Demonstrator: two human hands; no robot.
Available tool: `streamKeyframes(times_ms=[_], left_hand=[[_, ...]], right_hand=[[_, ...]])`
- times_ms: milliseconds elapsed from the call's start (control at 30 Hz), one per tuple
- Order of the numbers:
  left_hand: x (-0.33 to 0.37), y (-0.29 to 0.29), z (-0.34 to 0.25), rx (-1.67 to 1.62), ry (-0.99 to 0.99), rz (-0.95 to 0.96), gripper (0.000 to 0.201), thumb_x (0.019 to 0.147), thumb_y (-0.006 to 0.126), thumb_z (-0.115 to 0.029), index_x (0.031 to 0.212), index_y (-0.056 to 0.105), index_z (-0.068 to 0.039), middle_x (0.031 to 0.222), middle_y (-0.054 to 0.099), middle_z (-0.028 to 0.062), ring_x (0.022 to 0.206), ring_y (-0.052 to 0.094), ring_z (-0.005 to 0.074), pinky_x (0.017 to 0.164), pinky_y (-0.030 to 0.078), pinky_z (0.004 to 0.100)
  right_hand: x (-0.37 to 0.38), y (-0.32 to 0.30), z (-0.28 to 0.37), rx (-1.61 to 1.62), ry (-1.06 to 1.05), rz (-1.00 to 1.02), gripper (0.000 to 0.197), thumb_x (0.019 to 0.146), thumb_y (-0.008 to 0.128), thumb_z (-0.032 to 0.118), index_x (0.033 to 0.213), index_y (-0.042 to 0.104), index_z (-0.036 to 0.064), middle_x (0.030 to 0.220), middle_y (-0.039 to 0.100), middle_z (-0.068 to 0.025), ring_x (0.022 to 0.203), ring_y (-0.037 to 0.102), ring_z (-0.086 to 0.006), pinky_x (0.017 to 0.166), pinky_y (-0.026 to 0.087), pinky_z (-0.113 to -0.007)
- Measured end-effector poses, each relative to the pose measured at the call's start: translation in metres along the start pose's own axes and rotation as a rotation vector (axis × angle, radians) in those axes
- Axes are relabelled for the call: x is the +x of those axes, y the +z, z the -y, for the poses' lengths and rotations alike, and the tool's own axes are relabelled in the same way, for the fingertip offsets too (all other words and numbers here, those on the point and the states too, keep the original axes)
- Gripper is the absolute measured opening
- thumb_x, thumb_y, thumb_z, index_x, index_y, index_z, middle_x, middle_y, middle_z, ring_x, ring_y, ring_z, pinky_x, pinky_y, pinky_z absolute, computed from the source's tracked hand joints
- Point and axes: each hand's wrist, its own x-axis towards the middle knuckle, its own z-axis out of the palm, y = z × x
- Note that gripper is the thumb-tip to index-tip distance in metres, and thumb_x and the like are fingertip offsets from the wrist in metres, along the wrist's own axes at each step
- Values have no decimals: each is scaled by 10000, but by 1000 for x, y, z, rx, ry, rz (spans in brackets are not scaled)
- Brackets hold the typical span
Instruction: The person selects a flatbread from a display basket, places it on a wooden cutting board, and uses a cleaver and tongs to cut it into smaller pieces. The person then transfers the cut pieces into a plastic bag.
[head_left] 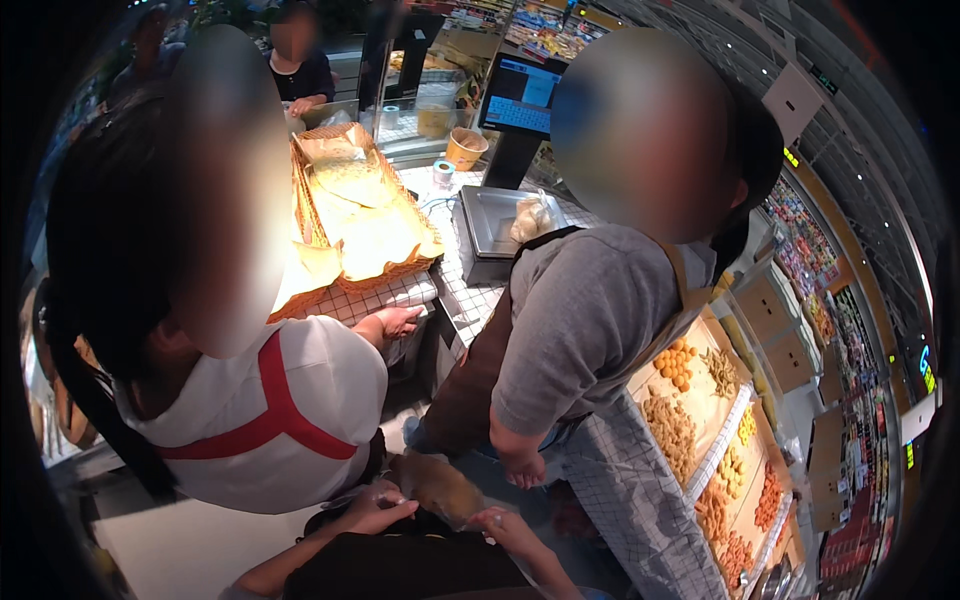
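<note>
A clear plastic bag (438,487) with a brown food item in it, perhaps bread, stretches between my hands in front of my dark clothing. Its left end is pinched by the fingers of my left hand (376,508), where crinkled plastic shows. My right hand (506,528) grips the bag's right end, with the thumb and fingers closed on the film. The exact kind of food is blurred behind the plastic.
Two people (600,310) stand close ahead, one in grey, another in white with red straps. Beyond them are wicker baskets (415,250) of flat bread, a scale (485,268) bearing a bagged item, and a screen (520,95). Snack trays (715,440) line the right.
</note>
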Motion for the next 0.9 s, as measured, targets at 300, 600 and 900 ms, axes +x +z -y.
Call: streamKeyframes(times_ms=[300,600,900], left_hand=[[2,24,-12,-289,-80,-192,351,873,712,-272,622,637,-38,826,529,-4,825,523,96,741,389,239],[27,16,10,-410,25,-275,395,801,762,-73,597,424,-53,813,576,27,748,534,92,684,418,240],[61,-14,51,-342,76,-327,132,798,623,21,787,508,-41,894,469,52,726,469,97,609,400,235]], right_hand=[[75,-15,-14,-22,-334,67,247,965,556,229,978,688,21,957,589,-88,897,591,-204,808,462,-292],[82,-7,21,10,-360,-101,256,983,537,206,997,687,-1,1011,598,-80,891,605,-155,792,468,-256],[80,0,33,583,103,-250,340,1017,483,265,1123,614,-31,970,637,-60,711,556,-95,632,434,-206]])
